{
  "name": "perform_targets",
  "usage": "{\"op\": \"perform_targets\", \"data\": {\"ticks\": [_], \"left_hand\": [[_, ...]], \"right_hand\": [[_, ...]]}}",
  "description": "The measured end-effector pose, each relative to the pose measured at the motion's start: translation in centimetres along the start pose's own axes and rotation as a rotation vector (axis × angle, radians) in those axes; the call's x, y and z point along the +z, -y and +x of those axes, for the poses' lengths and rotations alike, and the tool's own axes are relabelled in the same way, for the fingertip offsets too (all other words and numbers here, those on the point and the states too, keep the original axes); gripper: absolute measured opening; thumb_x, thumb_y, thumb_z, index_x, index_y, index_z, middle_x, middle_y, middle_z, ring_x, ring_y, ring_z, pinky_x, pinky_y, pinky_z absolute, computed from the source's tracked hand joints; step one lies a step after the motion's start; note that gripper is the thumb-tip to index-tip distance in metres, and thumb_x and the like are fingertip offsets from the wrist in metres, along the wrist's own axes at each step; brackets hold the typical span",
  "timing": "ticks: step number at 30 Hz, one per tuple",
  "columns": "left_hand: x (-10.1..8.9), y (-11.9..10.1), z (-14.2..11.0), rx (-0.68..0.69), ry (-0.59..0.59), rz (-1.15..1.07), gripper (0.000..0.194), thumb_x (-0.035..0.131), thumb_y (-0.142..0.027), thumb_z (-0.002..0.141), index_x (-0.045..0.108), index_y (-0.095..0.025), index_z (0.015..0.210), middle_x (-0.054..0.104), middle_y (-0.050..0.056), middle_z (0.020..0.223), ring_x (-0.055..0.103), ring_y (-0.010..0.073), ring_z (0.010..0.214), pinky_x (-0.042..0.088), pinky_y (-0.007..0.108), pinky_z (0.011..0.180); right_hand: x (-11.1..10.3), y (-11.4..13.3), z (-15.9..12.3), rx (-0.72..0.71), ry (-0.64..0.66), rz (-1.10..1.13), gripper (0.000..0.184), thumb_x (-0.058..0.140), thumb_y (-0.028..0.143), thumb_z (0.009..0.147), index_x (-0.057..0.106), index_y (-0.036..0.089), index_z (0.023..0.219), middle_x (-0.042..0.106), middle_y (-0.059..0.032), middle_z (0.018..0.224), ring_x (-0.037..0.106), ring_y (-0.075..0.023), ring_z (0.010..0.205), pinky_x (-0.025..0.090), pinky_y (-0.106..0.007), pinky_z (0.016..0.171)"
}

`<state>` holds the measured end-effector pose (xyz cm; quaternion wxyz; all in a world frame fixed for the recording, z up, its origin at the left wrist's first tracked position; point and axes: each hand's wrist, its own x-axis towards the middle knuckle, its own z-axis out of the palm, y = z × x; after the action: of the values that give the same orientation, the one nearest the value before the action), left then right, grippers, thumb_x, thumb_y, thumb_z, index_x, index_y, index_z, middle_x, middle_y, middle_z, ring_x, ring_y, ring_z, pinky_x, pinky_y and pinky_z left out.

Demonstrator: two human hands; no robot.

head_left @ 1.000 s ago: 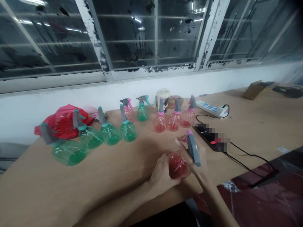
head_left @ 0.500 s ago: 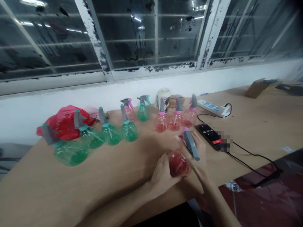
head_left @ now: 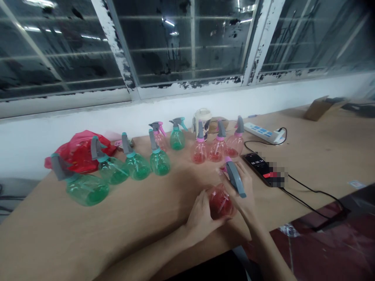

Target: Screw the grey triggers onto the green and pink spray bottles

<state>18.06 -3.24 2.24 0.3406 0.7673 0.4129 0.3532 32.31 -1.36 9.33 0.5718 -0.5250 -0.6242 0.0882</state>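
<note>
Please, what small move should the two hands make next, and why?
Probably a small turn of the sprayer with the right hand, the left hand steady: the left holds the bottle by its body, the right holds the sprayer and hides whether it sits tight.

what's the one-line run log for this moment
left hand: grips pink bottle | right hand: holds gray-and-pink spray head | right of hands: phone | behind phone: power strip
</note>
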Motion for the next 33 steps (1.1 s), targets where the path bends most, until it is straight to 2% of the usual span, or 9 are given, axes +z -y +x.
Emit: {"op": "perform_targets", "data": {"ticks": [5,10,14,19,24,27,30,33], "left_hand": [[-0.1,0.0,0.1,0.011,-0.004,0.0,0.072,0.077,-0.034,0.07,0.043,-0.02,0.131,0.055,0.015,0.128,0.052,0.0334,0.12,0.04,0.057,0.102],[-0.3,-0.3,0.1,0.004,0.011,-0.009,0.072,0.077,-0.037,0.07,0.043,-0.02,0.131,0.056,0.014,0.126,0.054,0.0329,0.118,0.042,0.055,0.101],[-0.3,-0.3,0.1,-0.001,0.006,-0.006,0.071,0.077,-0.037,0.07,0.043,-0.019,0.13,0.054,0.015,0.129,0.052,0.034,0.121,0.041,0.056,0.103],[-0.2,0.0,-0.1,0.007,0.007,-0.001,0.074,0.077,-0.035,0.071,0.041,-0.02,0.133,0.051,0.016,0.134,0.047,0.0354,0.127,0.038,0.058,0.105],[-0.2,0.0,-0.2,-0.002,0.016,0.005,0.075,0.078,-0.034,0.071,0.039,-0.018,0.133,0.052,0.016,0.134,0.048,0.0336,0.126,0.037,0.056,0.106],[-0.2,0.0,-0.1,0.007,0.012,-0.002,0.073,0.078,-0.034,0.071,0.041,-0.02,0.132,0.053,0.015,0.131,0.051,0.0326,0.123,0.039,0.056,0.104],[-0.3,0.0,0.0,0.013,0.012,0.001,0.073,0.078,-0.035,0.07,0.042,-0.02,0.131,0.055,0.014,0.129,0.052,0.0326,0.121,0.041,0.055,0.103],[-0.3,0.0,0.0,0.036,0.015,0.01,0.073,0.077,-0.034,0.072,0.04,-0.02,0.133,0.053,0.014,0.131,0.051,0.0323,0.123,0.04,0.056,0.104]], "right_hand": [[0.2,-0.5,-0.6,0.04,-0.037,0.038,0.014,0.062,0.034,0.082,0.061,0.022,0.087,0.061,-0.0069,0.095,0.061,-0.025,0.088,0.051,-0.043,0.08],[0.3,-0.6,-1.1,0.184,0.017,0.146,0.023,0.065,0.031,0.079,0.061,0.022,0.1,0.067,-0.0049,0.092,0.065,-0.0235,0.085,0.052,-0.039,0.077],[0.4,-0.3,-0.8,0.191,-0.032,0.108,0.018,0.066,0.034,0.079,0.061,0.021,0.091,0.066,-0.003,0.085,0.064,-0.02,0.074,0.051,-0.034,0.069],[0.5,-0.3,-0.5,0.165,-0.007,0.065,0.019,0.063,0.036,0.082,0.054,0.021,0.074,0.059,0.0013,0.069,0.058,-0.0159,0.061,0.047,-0.03,0.06],[0.6,-0.8,-0.9,0.18,-0.028,0.085,0.019,0.065,0.035,0.081,0.055,0.021,0.073,0.058,0.0023,0.065,0.056,-0.0148,0.057,0.046,-0.029,0.056],[0.7,-0.8,-1.1,0.16,-0.036,0.086,0.016,0.065,0.035,0.081,0.058,0.021,0.078,0.062,0.0002,0.072,0.06,-0.0173,0.064,0.049,-0.031,0.061],[0.8,-0.8,-1.2,0.157,-0.062,0.096,0.018,0.065,0.036,0.081,0.062,0.021,0.091,0.067,-0.0042,0.089,0.065,-0.0218,0.078,0.052,-0.036,0.071],[0.8,-0.9,-1.1,0.114,-0.087,0.077,0.021,0.065,0.036,0.081,0.061,0.021,0.095,0.066,-0.0065,0.096,0.064,-0.0242,0.087,0.051,-0.04,0.077]]}}
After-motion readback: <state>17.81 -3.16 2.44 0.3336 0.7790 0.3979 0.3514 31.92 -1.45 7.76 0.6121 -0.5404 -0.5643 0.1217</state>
